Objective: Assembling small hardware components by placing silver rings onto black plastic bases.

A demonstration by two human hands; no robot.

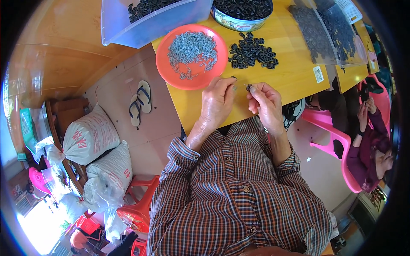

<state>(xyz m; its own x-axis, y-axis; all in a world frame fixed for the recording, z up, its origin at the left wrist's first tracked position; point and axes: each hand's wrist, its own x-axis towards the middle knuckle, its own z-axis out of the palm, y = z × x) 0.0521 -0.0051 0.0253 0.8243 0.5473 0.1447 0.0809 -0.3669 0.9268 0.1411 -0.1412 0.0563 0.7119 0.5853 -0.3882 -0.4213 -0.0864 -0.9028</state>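
My left hand [218, 100] hovers over the yellow table [290, 77], fingers pinched on a tiny dark part at its tips. My right hand [265, 101] is beside it, pinching a small black ring-shaped piece [248, 87] between thumb and forefinger. The two hands are a few centimetres apart. Just beyond them lies a heap of black plastic pieces [253, 53]. An orange plate [171, 72] holding several small grey metal clips [192, 49] sits to the left of the heap.
A clear plastic bin [128, 30] and a round tin [239, 21] with black pieces stand at the table's far edge. Clear bags of dark parts [329, 30] lie at right. Another person [371, 141] sits on a pink chair at right. Sacks, sandals and an orange stool are on the floor at left.
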